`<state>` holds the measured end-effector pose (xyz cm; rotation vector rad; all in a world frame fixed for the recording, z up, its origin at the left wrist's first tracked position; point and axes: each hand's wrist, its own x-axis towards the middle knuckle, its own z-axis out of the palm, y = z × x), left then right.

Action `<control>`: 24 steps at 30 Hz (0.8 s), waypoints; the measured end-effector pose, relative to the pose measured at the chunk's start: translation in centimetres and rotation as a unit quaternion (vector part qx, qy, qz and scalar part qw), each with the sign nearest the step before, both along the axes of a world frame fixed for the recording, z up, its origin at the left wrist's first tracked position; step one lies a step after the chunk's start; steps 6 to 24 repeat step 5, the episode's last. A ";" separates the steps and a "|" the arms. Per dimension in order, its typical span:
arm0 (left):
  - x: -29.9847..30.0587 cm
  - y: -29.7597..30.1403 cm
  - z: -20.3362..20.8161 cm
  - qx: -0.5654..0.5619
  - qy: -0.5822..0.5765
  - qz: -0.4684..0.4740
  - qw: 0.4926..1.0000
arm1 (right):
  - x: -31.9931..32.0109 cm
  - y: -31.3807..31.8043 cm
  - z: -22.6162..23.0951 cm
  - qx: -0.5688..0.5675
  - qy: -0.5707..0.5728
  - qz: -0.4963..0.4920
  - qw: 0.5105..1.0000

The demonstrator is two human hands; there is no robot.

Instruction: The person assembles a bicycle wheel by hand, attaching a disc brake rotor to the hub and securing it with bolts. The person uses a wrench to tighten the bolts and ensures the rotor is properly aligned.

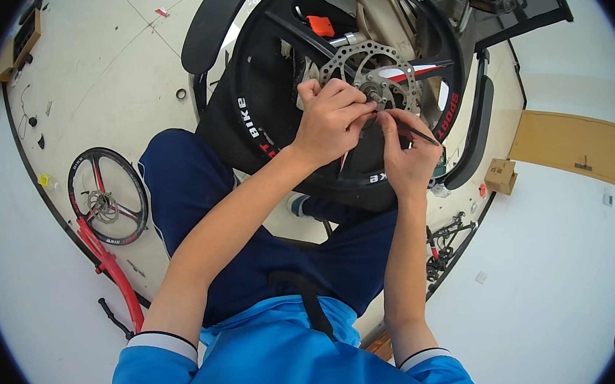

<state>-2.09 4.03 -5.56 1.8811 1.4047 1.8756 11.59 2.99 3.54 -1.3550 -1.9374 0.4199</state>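
A black bicycle wheel (245, 47) with a drilled brake disc (370, 49) lies flat before me on a black office chair. My left hand (332, 123) is closed in a pinch at the wheel's hub (372, 89); what its fingertips hold, if anything, is hidden. From the right, my right hand (411, 159) grips a thin dark pointed tool (423, 135) between thumb and fingers, close to the hub axle. The two hands' fingertips nearly meet there. Whether the tool touches the hub, I cannot tell.
Black armrests (206, 26) flank the wheel. An orange-red item (320, 26) and metal tools lie under the spokes. A second wheel (101, 207) and a red bike frame (118, 278) lean at the left wall. A cardboard box (500, 176) and bike parts (449, 241) stand at right.
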 end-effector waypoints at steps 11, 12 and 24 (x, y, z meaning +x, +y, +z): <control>0.0 -0.1 0.0 -0.007 0.009 -0.004 1.000 | 0.0 -0.2 -0.3 -0.008 0.036 0.001 0.999; 0.0 -0.1 0.0 -0.007 0.009 -0.004 1.000 | 0.0 -0.2 -0.3 -0.008 0.036 0.001 0.999; 0.0 -0.1 0.0 -0.007 0.009 -0.004 1.000 | 0.0 -0.2 -0.3 -0.008 0.036 0.001 0.999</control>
